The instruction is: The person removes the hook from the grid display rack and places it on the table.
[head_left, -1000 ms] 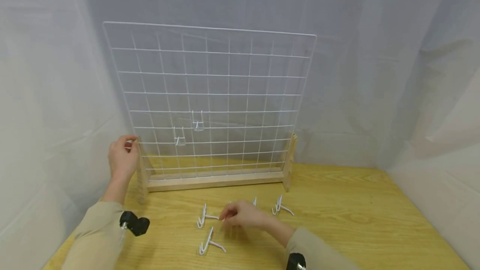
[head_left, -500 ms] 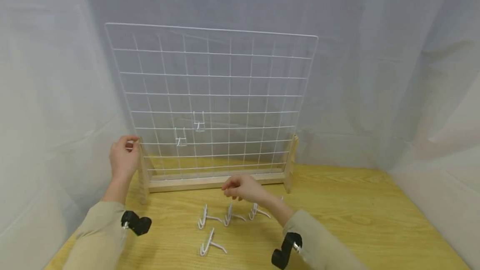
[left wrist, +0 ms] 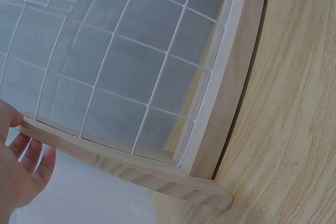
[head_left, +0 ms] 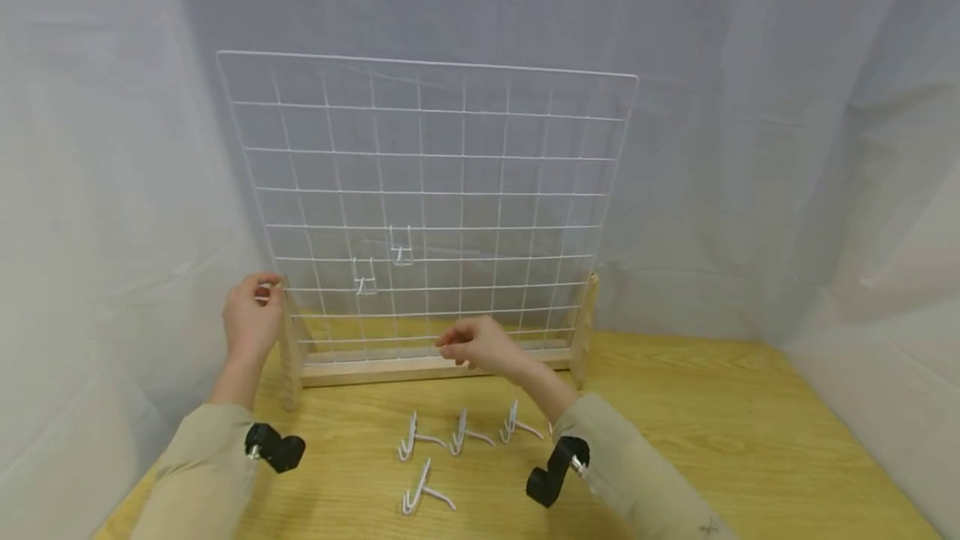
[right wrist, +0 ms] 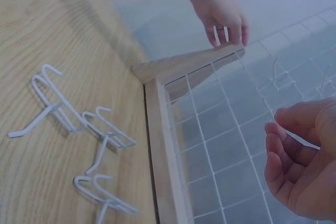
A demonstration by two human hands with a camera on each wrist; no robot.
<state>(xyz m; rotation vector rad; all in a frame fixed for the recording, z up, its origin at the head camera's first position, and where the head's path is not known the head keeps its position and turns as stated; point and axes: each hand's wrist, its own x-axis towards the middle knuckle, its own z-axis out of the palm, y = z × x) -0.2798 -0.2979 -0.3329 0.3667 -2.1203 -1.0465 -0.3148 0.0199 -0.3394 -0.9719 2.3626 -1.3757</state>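
A white wire grid panel (head_left: 442,211) stands upright in a wooden stand (head_left: 405,372). My left hand (head_left: 251,319) pinches the top of the stand's left side piece (left wrist: 126,158), thumb on the near face and fingers behind. In front of the panel's lower middle hovers my right hand (head_left: 483,347), fingers loosely curled, with nothing showing between them in the right wrist view. Two white wire hooks hang on the grid left of centre, an upper hook (head_left: 401,254) and a lower hook (head_left: 365,284).
Several more white hooks lie on the wood-grain table before the stand, among them a front hook (head_left: 425,490), a left hook (head_left: 412,437) and a middle hook (head_left: 461,436). Pale sheeting (head_left: 750,148) surrounds the table at the back and sides.
My right hand has risen from among the loose hooks up to the panel's lower part, uncovering the hooks beneath it. My left hand keeps its grip on the stand.
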